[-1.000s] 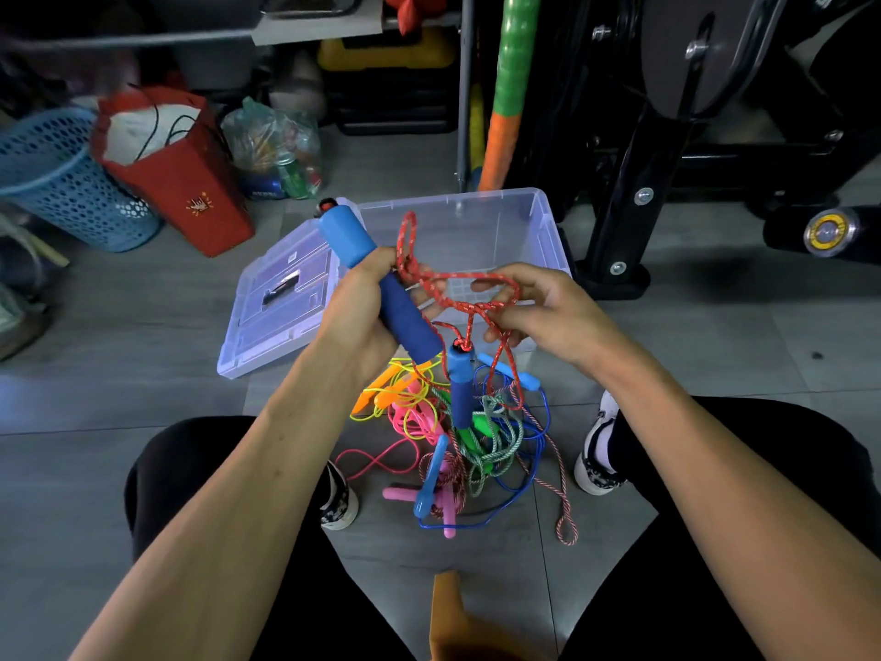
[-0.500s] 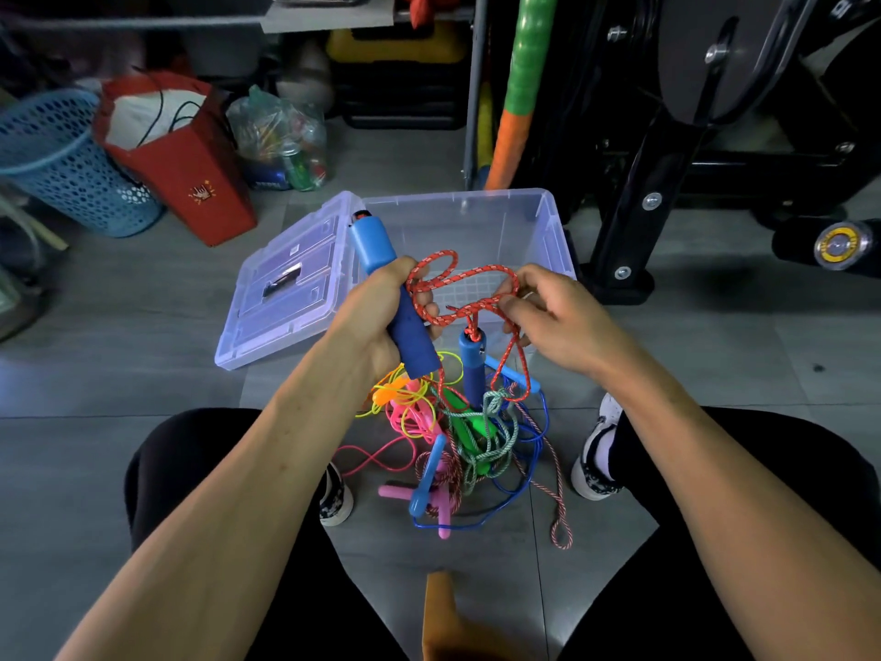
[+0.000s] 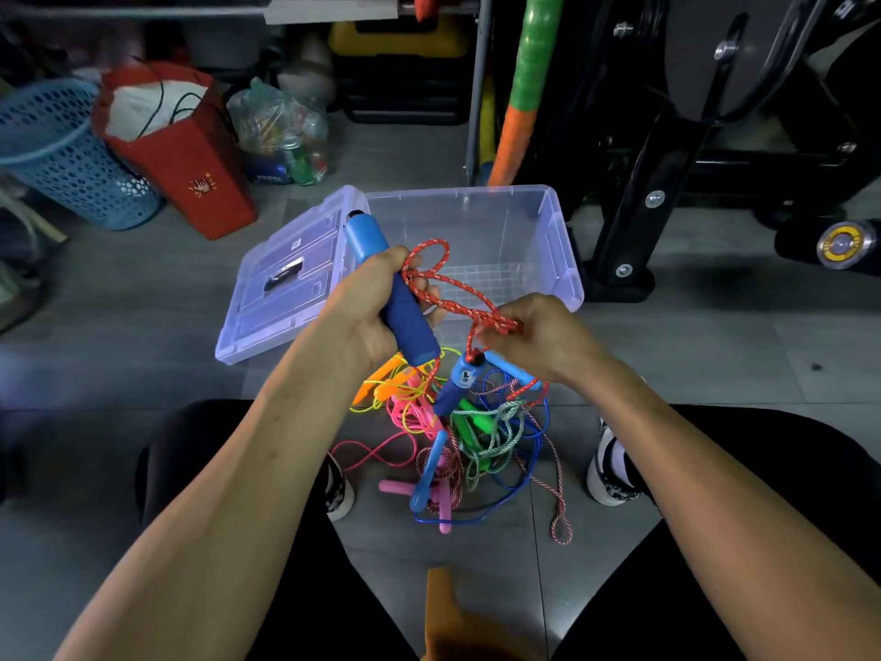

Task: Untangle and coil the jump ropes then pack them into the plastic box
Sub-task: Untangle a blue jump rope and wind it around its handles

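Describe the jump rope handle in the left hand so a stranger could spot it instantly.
Start at the clear plastic box on the floor, its lid lying beside it. In front of their join, the left hand grips a thick blue handle tilted up toward the lid, red braided rope looping off it. Unlike the second blue handle dangling below, it is held in a fist.

Looks like a home storage corner or garage doubling as a workout space: grey tiled floor (image 3: 119, 326), black exercise machine (image 3: 667, 174) with a yellow-capped foot at the right. Cluttered along the back with a blue mesh basket (image 3: 52, 155), red paper bag (image 3: 190, 159), stuffed plastic bag (image 3: 281, 131) and low shelving (image 3: 329, 7)
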Available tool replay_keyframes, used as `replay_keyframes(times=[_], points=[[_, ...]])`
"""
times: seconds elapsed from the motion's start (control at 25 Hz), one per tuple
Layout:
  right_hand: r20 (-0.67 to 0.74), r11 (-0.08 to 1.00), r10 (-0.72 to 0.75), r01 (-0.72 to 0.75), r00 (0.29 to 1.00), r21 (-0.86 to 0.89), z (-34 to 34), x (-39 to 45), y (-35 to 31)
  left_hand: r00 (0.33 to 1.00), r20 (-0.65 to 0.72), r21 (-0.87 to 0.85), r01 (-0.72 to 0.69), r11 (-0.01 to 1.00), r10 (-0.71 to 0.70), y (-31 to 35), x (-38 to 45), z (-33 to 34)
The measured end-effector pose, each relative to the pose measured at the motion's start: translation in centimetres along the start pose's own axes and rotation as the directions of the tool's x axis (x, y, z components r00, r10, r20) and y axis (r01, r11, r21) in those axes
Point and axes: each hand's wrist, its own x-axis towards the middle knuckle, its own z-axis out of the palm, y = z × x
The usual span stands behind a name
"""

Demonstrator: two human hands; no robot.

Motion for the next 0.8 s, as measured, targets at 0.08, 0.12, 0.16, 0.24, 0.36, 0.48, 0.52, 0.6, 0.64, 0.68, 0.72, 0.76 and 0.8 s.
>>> replay_keyframes(times=[0.08, 0.12, 0.16, 0.24, 0.36, 0.48, 0.52, 0.6, 0.64, 0.68, 0.72, 0.76, 0.8], points=[[-0.002, 0.999, 0.002, -0.002, 1.000, 0.050, -0.1, 0.0, -0.2, 1.000, 0.018, 0.009, 0.003, 1.000, -0.003, -0.2, 0.0, -0.2], [0.048, 0.992, -0.012, 0.006, 0.999, 0.123, -0.2, 0.0, -0.3, 1.000, 0.017, 0.006, 0.002, 1.000, -0.002, -0.2, 0.0, -0.3], [0.099, 0.979, -0.025, 0.004, 0.995, 0.206, -0.4, -0.2, -0.5, 1.000, 0.013, 0.001, -0.001, 1.000, 0.001, -0.1, 0.0, -0.5], [0.084, 0.967, -0.043, 0.020, 0.995, 0.253, -0.6, -0.4, -0.4, 1.000, 0.009, -0.001, -0.008, 1.000, 0.008, 0.0, 0.2, -0.6], [-0.124, 0.985, -0.168, 0.170, 0.978, 0.007, -1.0, -0.5, -0.1, 1.000, 0.015, 0.016, -0.008, 1.000, 0.008, -0.2, 0.1, -0.4], [-0.171, 0.940, -0.339, 0.326, 0.925, -0.099, -0.9, -0.5, 0.2, 1.000, 0.012, 0.016, -0.012, 1.000, 0.012, -0.2, 0.1, -0.2], [-0.189, 0.932, -0.363, 0.354, 0.912, -0.080, -0.8, -0.5, 0.3, 1.000, 0.007, 0.013, -0.020, 1.000, 0.019, -0.1, 0.3, -0.3], [-0.182, 0.937, -0.305, 0.329, 0.935, 0.120, -1.1, -0.5, 0.3, 0.999, -0.005, 0.004, -0.034, 0.999, 0.034, 0.2, 0.6, -0.4], [-0.134, 0.926, -0.252, 0.279, 0.958, 0.253, -1.3, -0.5, 0.2, 0.999, -0.010, 0.007, -0.042, 0.999, 0.042, 0.3, 0.7, -0.5], [-0.089, 0.908, -0.214, 0.232, 0.973, 0.348, -1.5, -0.5, 0.2, 0.999, -0.014, 0.014, -0.050, 0.999, 0.050, 0.3, 0.7, -0.5], [-0.076, 0.901, -0.197, 0.211, 0.977, 0.380, -1.7, -0.4, 0.4, 0.998, -0.013, 0.021, -0.054, 0.998, 0.054, 0.3, 0.7, -0.4], [-0.108, 0.907, -0.193, 0.219, 0.975, 0.360, -1.7, -0.4, 0.6, 0.998, -0.009, 0.031, -0.055, 0.998, 0.055, 0.1, 0.7, -0.2], [-0.180, 0.925, -0.214, 0.258, 0.960, 0.278, -1.6, -0.3, 0.8, 0.998, -0.006, 0.042, -0.054, 0.998, 0.054, 0.0, 0.6, -0.1]])
